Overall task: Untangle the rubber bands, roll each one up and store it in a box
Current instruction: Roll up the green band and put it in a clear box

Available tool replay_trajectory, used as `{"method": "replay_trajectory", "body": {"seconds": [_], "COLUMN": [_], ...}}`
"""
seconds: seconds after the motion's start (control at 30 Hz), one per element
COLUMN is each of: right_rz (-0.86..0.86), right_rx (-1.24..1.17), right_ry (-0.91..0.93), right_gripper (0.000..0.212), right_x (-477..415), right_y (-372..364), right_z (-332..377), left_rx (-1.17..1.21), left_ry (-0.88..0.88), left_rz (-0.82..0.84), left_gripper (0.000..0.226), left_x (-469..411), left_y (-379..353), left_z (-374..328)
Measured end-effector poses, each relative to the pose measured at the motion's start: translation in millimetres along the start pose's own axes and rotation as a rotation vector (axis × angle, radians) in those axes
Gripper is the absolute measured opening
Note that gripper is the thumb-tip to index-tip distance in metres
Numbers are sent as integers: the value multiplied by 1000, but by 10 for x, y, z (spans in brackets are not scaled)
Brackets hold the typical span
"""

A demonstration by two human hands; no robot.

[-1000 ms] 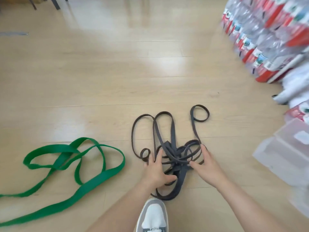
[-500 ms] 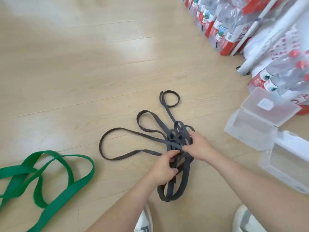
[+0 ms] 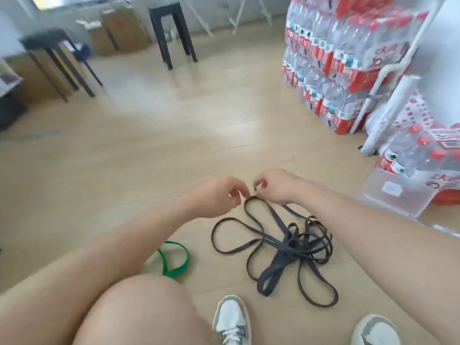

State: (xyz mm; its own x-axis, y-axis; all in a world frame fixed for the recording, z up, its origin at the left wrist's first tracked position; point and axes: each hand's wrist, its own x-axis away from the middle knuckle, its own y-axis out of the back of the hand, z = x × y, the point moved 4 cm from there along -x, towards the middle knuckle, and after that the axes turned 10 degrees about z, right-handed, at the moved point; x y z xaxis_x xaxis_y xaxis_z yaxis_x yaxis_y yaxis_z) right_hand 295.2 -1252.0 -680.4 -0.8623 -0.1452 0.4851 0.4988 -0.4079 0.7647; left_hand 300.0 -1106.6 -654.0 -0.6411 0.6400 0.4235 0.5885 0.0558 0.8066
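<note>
Your left hand [image 3: 219,195] and right hand [image 3: 276,186] meet above the floor [image 3: 124,158], fingers curled, each pinching the top of one loop of the grey band [image 3: 291,244]. From that pinch the band drops to the floor, where the rest lies tangled between your forearms, ahead of your shoes [image 3: 231,317]. The green band [image 3: 174,273] lies left of it, mostly hidden behind your left arm. A clear box [image 3: 395,192] stands to the right, beside the bottle packs [image 3: 336,58].
</note>
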Motion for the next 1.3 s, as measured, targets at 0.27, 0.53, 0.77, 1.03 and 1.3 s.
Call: {"method": "replay_trajectory", "body": {"seconds": [0.27, 0.53, 0.77, 1.03, 1.3], "right_rz": [-54, 49, 214, 162, 243], "right_rx": [23, -17, -39, 61, -127], "right_ry": [279, 367, 147, -308, -336], "right_gripper": [25, 70, 76, 92, 58], "right_x": [328, 147, -391, -987, -1233], "right_y": [83, -1467, -2361, -2149, -2273], "right_z": [1004, 1095, 776, -296, -729], "left_rx": [-429, -302, -60, -86, -16], "left_ry": [277, 459, 463, 166, 177], "left_rz": [-112, 2, 142, 149, 211], "left_gripper": [43, 42, 39, 62, 29], "left_x": [1264, 1570, 1200, -210, -693], "left_y": [861, 464, -1089, -2125, -2548], "left_z": [-331, 682, 2176, 2050, 1861]}}
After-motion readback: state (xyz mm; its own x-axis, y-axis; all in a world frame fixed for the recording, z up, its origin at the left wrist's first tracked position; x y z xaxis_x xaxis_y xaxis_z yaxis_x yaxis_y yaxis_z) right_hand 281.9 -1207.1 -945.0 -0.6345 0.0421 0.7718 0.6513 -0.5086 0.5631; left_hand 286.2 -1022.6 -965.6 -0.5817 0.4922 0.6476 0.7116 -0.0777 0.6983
